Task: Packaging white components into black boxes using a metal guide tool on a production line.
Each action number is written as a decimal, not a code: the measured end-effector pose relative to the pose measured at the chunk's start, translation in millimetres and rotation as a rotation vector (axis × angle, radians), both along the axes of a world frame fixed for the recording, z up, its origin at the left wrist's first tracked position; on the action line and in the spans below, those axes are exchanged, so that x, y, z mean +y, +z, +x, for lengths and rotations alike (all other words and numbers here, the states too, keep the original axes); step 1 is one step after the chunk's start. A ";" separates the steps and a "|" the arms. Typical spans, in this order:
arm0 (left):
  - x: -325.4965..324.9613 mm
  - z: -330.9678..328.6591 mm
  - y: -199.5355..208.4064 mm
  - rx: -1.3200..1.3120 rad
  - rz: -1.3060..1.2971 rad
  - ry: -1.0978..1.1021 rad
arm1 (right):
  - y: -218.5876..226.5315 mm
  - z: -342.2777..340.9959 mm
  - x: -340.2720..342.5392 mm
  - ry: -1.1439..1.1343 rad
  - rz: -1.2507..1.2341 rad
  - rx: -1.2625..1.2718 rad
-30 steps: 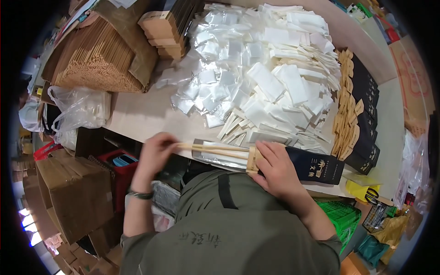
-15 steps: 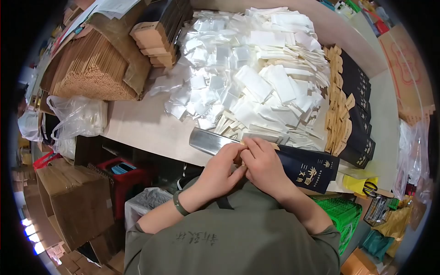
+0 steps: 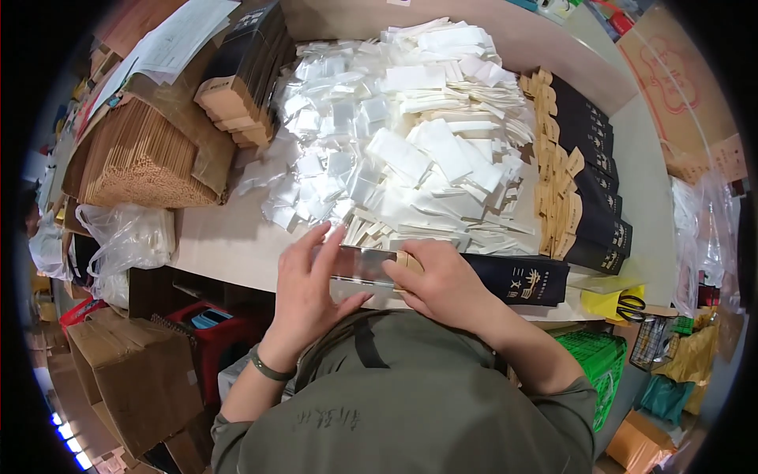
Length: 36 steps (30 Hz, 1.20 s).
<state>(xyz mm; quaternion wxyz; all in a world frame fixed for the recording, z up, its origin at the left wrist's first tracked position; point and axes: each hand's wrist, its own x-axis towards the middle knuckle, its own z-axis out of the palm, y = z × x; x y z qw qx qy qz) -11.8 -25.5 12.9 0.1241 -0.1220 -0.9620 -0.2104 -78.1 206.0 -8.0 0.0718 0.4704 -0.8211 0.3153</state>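
Observation:
A long navy paper sleeve point(image 3: 513, 278) with gold print and a kraft-coloured end lies along the table's front edge. My right hand point(image 3: 442, 276) grips its kraft end, with the thumb on top and the fingers around it. A shiny clear plastic piece point(image 3: 362, 265) sticks out of that end to the left. My left hand point(image 3: 304, 272) is beside its outer end, fingers spread and thumb apart; whether the fingertips touch the plastic is hard to see. Behind the hands lie heaps of white paper packets point(image 3: 442, 150) and small clear sachets point(image 3: 324, 158).
Overlapping navy sleeves point(image 3: 588, 182) lie at the right, near yellow paper and black scissors point(image 3: 630, 306). On the left are a stack of kraft card point(image 3: 138, 162), upright navy sleeves point(image 3: 245, 63) and a plastic bag point(image 3: 130, 237). Below are a cardboard box point(image 3: 134, 363) and a green crate point(image 3: 596, 371).
My hands were together at the sleeve's kraft end; the left has moved left and its fingers have spread. Less of the clear piece shows beyond the sleeve. The whole view has shifted slightly.

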 end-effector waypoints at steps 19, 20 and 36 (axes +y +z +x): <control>45.5 -42.3 11.3 -0.174 0.993 -0.466 | 126.7 -41.6 -19.4 -0.147 -0.760 -0.222; 60.6 -40.8 26.8 -0.171 1.059 -0.543 | 124.1 -37.2 -31.2 -0.121 -0.836 -0.255; -41.5 12.8 40.1 -0.845 0.683 -0.286 | 93.1 5.5 -25.2 0.276 -0.171 -0.526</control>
